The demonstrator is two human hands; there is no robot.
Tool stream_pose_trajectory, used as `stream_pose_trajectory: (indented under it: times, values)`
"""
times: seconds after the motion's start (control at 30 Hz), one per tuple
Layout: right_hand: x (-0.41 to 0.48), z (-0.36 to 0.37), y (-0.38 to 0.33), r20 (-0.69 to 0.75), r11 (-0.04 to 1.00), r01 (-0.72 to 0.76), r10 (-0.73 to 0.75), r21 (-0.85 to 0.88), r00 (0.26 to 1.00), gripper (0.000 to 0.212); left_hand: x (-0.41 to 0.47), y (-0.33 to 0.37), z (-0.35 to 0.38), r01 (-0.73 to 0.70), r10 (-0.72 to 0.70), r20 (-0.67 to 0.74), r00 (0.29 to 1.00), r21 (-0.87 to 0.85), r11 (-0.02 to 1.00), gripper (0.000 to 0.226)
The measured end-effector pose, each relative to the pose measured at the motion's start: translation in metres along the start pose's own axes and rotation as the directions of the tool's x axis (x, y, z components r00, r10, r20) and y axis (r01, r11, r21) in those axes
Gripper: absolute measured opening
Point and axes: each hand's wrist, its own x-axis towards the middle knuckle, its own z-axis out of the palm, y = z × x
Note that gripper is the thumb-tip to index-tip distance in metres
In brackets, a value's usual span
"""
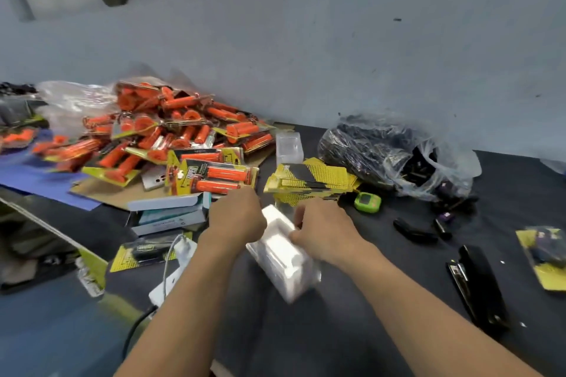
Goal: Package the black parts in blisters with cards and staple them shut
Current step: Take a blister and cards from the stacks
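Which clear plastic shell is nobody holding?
The clear blister standing behind the yellow cards, beside the orange packs. The rest form a stack of blisters gripped by the left hand and right hand.

On the dark surface [514,187], a small green square gadget [367,201] lies right of a heap of yellow-carded packs holding orange cylinders [171,131] on flat brown cardboard [107,196], with stacked white-and-teal boxes [171,217], a white charger plug [185,249] and a blue sheet [30,174] further left.
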Motion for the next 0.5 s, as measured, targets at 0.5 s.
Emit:
stream_pose_trajectory:
  times: [0.5]
  values:
    - [-0.018, 0.007, 0.002, -0.283, 0.979, -0.073, 0.127, 0.192, 0.951, 0.005, -0.006, -0.008, 0.001, -0.124, 0.055, -0.112, 0.992, -0.86, 0.495, 0.057]
